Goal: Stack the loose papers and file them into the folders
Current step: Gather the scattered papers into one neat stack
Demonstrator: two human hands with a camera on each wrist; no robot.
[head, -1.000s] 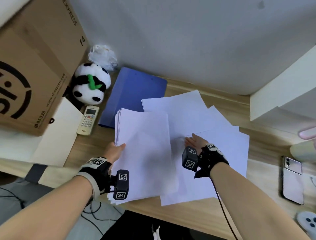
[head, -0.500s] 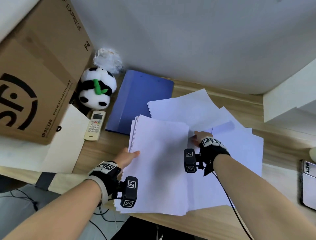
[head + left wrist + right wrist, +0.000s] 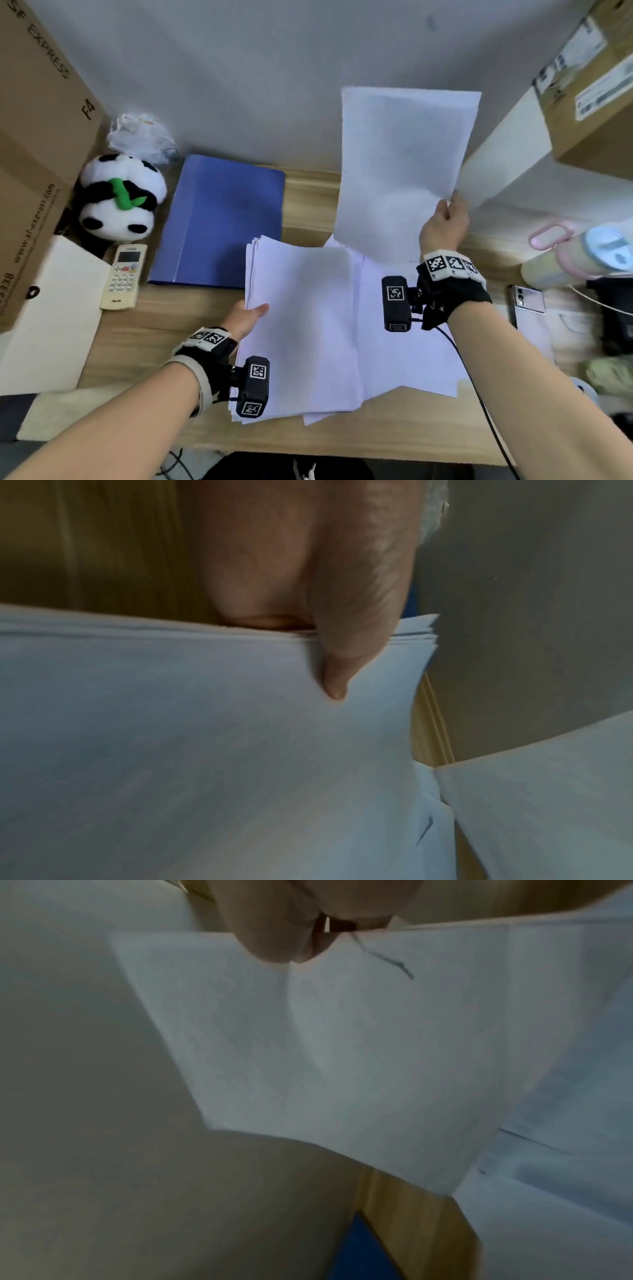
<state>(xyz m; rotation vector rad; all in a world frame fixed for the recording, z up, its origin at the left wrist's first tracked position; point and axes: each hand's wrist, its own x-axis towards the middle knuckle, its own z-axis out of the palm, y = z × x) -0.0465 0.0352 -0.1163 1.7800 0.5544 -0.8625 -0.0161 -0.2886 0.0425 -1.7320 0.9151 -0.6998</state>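
My left hand (image 3: 247, 317) grips a stack of white papers (image 3: 301, 325) at its left edge, thumb on top (image 3: 337, 669), the stack (image 3: 205, 750) held just over the wooden desk (image 3: 171, 329). My right hand (image 3: 445, 222) pinches one white sheet (image 3: 400, 164) by its right edge and holds it upright in the air above the desk's back; the pinch shows in the right wrist view (image 3: 291, 947) on the sheet (image 3: 325, 1056). More loose sheets (image 3: 411, 359) lie under and right of the stack. A closed blue folder (image 3: 219, 219) lies at the back left.
A large cardboard box (image 3: 30, 154) stands at the left with a panda plush (image 3: 120, 198) and a remote control (image 3: 124, 275) beside it. A phone (image 3: 527, 299) and a bottle (image 3: 575, 257) lie at the right. White shelving (image 3: 513, 154) with a box (image 3: 592, 85) rises at the right.
My right hand has picked one sheet off the loose pile and lifted it up and to the right. The left hand keeps its grip on the stack.
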